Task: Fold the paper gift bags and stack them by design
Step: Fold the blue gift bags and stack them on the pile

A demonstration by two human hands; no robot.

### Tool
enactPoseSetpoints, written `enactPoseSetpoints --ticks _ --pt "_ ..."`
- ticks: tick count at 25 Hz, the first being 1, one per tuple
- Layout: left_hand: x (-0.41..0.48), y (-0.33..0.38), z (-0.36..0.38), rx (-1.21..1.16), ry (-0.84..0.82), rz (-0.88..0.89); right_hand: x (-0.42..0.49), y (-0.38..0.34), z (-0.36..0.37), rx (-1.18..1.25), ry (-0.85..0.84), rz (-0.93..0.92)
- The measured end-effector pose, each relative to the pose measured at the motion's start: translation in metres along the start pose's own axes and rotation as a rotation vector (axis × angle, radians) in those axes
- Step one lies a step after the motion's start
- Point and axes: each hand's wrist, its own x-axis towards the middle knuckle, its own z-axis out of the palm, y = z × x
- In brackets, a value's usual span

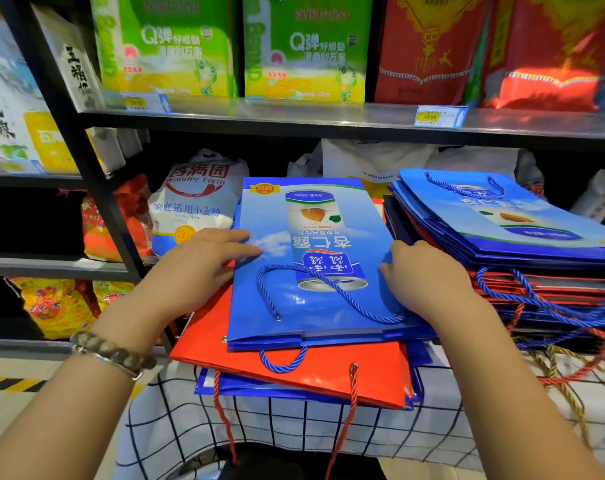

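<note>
Left hand (204, 261) lies flat, fingers straight, pressing the left edge of a flattened glossy blue paper gift bag (315, 237). Right hand (429, 275) curls onto its right edge; whether it pinches is unclear. The bag lies atop a flat red paper bag (294, 368). Likely light, slick, crease-stiff; hold by the side edges. Its long axis runs away from the person, rope handles nearest.

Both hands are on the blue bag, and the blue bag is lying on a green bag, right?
Not quite. The blue bag is lying on a red bag, not a green one. The head view shows this, with the left hand and the right hand both on the blue bag.
</note>
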Motion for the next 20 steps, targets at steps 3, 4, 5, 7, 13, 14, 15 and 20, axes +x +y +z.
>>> enactPoseSetpoints --ticks 3,4,5,7,13,14,15,20 --pt "0.002 -0.019 0.0 -0.282 -0.074 -0.066 0.0 0.004 -0.009 0.236 -0.008 -0.021" --pt "0.002 -0.033 0.004 -0.395 -0.048 -0.117 -0.001 0.006 -0.012 0.4 -0.01 -0.056" --pt "-0.003 -0.031 0.0 -0.464 -0.023 -0.183 -0.005 0.007 -0.019 0.615 -0.013 -0.087" --pt "0.002 -0.027 -0.004 -0.624 0.23 -0.292 -0.012 0.007 -0.034 1.065 0.054 -0.133" --pt "0.016 0.027 -0.056 -0.922 0.576 -0.151 0.006 -0.001 -0.037 1.297 0.449 -0.195" --pt "0.022 0.023 -0.061 -0.976 0.611 -0.129 0.011 -0.005 -0.036 1.249 0.446 -0.22" --pt "0.026 0.025 -0.069 -1.032 0.628 -0.132 0.017 -0.007 -0.036 1.226 0.436 -0.233" --pt "0.05 0.05 -0.106 -1.082 0.879 -0.077 0.026 -0.019 -0.067 1.43 0.646 -0.239"
